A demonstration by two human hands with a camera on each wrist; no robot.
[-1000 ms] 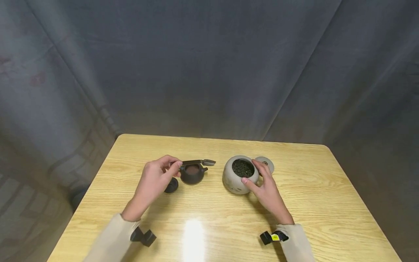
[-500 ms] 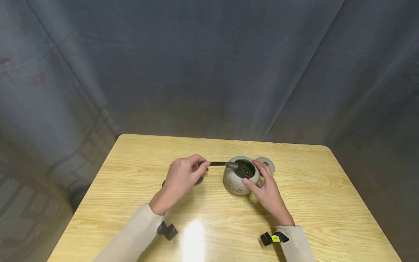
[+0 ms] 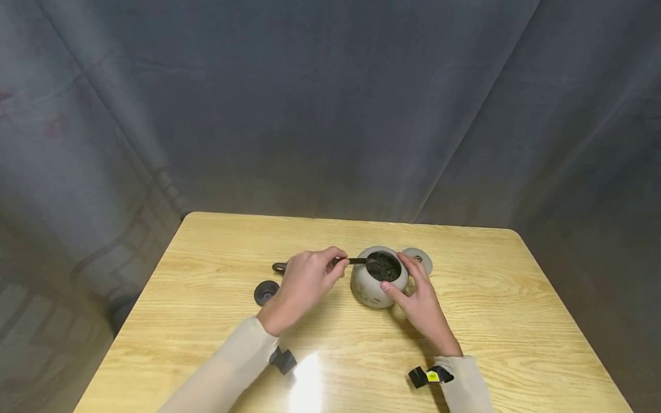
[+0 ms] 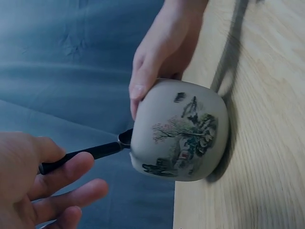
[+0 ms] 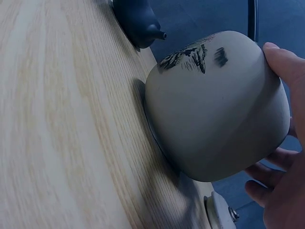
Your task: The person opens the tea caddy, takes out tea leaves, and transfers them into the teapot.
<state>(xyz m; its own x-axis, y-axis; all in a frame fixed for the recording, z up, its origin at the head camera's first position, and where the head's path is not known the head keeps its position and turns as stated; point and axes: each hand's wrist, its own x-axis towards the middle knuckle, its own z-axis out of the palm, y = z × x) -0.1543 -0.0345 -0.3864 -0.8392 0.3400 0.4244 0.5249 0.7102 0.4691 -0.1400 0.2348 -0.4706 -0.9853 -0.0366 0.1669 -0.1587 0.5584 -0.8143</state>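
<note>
My left hand pinches the dark handle of a small tea scoop between thumb and fingers. The scoop's head dips into the mouth of a round grey-beige tea jar, over dark loose tea leaves. A painted landscape with a pink tree decorates the jar, as the left wrist view shows. On the jar's right side, my right hand grips the rim, thumb near and fingers on the far side. In the left wrist view most of the scoop's head is hidden inside the jar.
A dark teapot stands left of the jar; in the head view my left hand covers all but its handle. Its small dark lid lies nearby. The jar's lid lies behind the jar to the right, on the wooden table.
My left hand has carried the scoop rightward from over the teapot to the jar, and its head has gone into the jar's mouth. The right hand keeps holding the jar in place.
</note>
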